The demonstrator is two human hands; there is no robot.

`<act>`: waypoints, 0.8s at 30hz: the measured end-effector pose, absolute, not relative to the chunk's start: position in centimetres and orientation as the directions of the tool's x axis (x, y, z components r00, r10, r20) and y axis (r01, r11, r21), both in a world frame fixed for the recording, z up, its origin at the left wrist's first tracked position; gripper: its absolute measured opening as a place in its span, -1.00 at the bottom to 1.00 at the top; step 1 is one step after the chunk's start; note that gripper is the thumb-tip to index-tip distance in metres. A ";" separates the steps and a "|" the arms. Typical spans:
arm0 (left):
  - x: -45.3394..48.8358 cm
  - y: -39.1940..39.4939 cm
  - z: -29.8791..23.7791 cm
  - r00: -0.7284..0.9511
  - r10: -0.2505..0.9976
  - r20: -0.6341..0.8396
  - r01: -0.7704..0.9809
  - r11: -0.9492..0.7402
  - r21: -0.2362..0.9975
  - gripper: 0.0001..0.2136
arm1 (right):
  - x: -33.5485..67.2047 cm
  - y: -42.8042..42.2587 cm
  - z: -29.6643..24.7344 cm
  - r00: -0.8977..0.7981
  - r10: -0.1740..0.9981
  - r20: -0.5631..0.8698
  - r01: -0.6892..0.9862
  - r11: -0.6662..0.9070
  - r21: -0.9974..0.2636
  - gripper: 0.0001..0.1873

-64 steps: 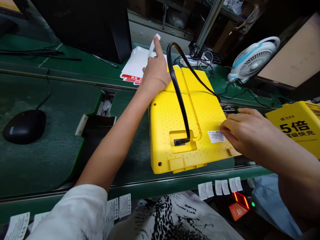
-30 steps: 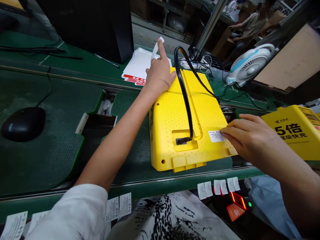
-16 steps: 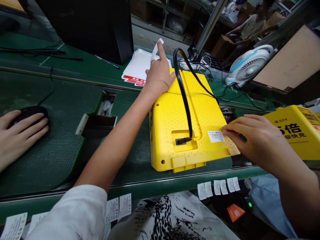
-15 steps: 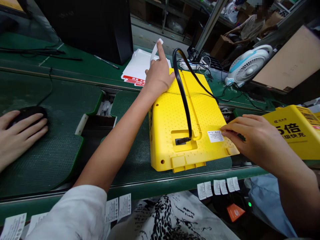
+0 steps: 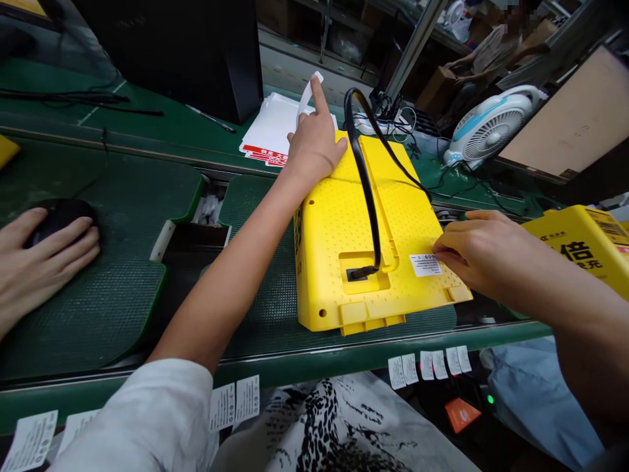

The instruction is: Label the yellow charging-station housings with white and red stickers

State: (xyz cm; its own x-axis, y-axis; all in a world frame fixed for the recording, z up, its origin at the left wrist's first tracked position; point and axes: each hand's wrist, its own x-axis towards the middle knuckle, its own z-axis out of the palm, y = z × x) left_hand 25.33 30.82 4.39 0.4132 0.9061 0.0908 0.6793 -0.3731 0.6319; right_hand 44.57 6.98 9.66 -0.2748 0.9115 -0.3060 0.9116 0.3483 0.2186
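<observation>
The fingertips of the right hand (image 5: 484,252) lie close together, slightly curled, and rest on the yellow surface at the edge of a small white printed label (image 5: 425,265); I cannot tell whether they are pinching the label's edge. That label is stuck on a bright yellow moulded plastic casing (image 5: 344,262), dotted with small dimples, which lies flat on a dark green ribbed conveyor mat (image 5: 265,308). The casing's long axis appears to run away from the person, following a raised channel that leans left toward the far end.

The label lies just left of the right fingers, near the casing's right edge. The right hand is the nearer hand by far. The left hand (image 5: 314,147) sits well apart at the casing's far corner, its index finger raised and its other fingers spread, with nothing visibly clamped. A narrow white paper strip (image 5: 307,98) stands just beside that finger.

A thick black cable (image 5: 366,190) arcs over the casing from a recessed square port. Another yellow box (image 5: 584,252) with black print sits beyond the right hand. At far left, another person's hand (image 5: 44,252) covers a black computer mouse (image 5: 63,216).
</observation>
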 end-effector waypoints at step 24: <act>25.4 30.7 4.1 0.396 0.905 0.155 0.627 -0.390 0.674 -0.09 | 43.0 7.5 10.0 -0.300 0.919 -0.257 0.897 0.363 0.251 -0.81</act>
